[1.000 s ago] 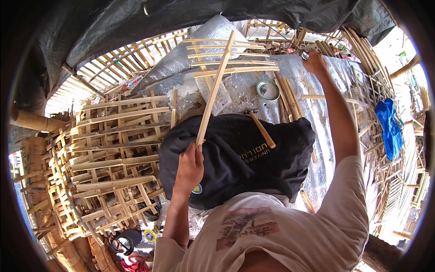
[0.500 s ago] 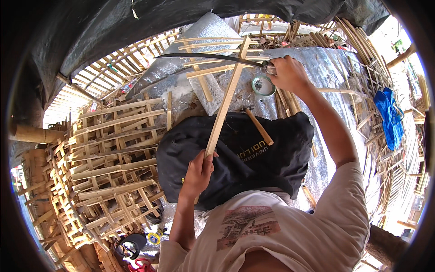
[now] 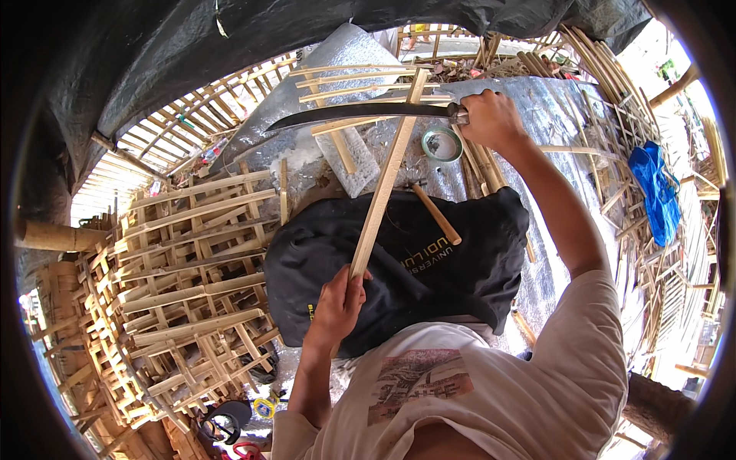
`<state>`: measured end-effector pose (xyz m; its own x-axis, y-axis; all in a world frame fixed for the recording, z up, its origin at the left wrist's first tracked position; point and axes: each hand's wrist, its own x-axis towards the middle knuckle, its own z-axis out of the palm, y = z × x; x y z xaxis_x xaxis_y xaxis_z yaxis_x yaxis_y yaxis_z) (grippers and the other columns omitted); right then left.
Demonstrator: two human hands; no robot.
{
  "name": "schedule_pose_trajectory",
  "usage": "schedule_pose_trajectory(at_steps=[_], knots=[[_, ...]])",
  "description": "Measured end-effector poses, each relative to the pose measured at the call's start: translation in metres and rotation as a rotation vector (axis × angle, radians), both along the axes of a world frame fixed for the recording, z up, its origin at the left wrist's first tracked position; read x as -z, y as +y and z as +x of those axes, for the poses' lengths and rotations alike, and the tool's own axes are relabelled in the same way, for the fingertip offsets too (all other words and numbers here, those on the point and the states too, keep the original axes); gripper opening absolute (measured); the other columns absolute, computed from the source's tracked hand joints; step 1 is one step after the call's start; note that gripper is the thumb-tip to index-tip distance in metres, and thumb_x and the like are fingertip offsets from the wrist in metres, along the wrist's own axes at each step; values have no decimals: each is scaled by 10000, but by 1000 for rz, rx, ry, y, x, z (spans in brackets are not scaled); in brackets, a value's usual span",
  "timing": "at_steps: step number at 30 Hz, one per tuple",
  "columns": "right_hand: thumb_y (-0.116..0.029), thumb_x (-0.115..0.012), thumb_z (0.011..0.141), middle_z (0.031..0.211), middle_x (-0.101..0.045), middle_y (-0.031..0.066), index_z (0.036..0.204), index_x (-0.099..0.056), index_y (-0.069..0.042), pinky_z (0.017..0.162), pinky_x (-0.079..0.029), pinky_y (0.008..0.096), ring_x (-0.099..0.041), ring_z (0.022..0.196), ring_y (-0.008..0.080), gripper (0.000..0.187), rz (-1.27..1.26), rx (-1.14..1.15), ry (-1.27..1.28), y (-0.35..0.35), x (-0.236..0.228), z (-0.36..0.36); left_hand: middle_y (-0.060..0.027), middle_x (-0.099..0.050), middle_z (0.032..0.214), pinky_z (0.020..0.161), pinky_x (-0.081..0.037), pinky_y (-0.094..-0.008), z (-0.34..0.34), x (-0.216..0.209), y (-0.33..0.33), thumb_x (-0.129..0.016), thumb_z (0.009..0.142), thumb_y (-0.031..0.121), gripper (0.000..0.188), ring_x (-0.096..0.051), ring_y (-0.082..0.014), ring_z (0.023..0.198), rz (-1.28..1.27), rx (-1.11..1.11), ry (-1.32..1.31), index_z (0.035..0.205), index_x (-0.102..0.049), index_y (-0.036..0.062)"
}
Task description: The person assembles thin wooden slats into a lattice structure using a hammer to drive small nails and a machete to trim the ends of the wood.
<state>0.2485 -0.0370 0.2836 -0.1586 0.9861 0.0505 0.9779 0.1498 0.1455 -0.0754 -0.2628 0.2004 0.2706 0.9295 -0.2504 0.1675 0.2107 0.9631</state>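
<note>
My left hand is closed round the lower end of a long, pale bamboo strip, which slants up and away to the right. Gripped in my right hand is the handle of a machete, whose long dark blade points left. The blade crosses the strip near its far end; whether it touches is hard to tell. Under the strip, a black cloth covers my lap. On that cloth rests a hammer with a wooden handle.
Beyond the cloth, a round dish sits on silvery sheeting. Several bamboo slats lie at the far side. A stack of bamboo lattice fills the left. At the right hangs a blue bag; dark sheeting stretches overhead.
The machete blade has come a little nearer and turned, so more of its flat side shows. My left hand has shifted slightly right with the bamboo strip.
</note>
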Motion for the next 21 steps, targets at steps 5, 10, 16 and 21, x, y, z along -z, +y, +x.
schedule_pose_trajectory(at_steps=[5, 10, 16, 21], knots=[[-234, -703, 690, 873, -693, 199, 954, -719, -94, 809, -557, 475, -689, 865, 394, 299, 103, -65, -34, -4, 2, 8, 43, -377, 604, 473, -285, -233, 7, 11, 2, -404, 1071, 152, 214, -334, -29, 511, 141, 10, 32, 1061, -564, 12], [-218, -689, 674, 810, -691, 204, 906, -717, -78, 759, -570, 467, -698, 809, 392, 272, 140, -107, -5, -21, -6, 7, -17, -444, 595, 525, -372, -278, 6, 5, -2, -451, 1043, 123, 173, -418, -89, 525, 102, 10, 101, 1055, -593, 25], [-213, -684, 677, 808, -688, 209, 917, -719, -81, 752, -572, 468, -697, 799, 388, 277, 166, -66, 11, -24, -17, -1, -18, -440, 595, 520, -369, -280, 3, 4, -7, -459, 1041, 123, 166, -417, -90, 525, 87, 3, 82, 1054, -592, 24], [-211, -682, 682, 812, -689, 206, 916, -717, -74, 768, -570, 474, -695, 801, 390, 273, 163, -51, 37, -21, -15, 5, -38, -470, 594, 520, -390, -290, 4, 0, -8, -461, 1038, 117, 155, -450, -110, 514, 125, 0, 96, 1032, -579, 17]])
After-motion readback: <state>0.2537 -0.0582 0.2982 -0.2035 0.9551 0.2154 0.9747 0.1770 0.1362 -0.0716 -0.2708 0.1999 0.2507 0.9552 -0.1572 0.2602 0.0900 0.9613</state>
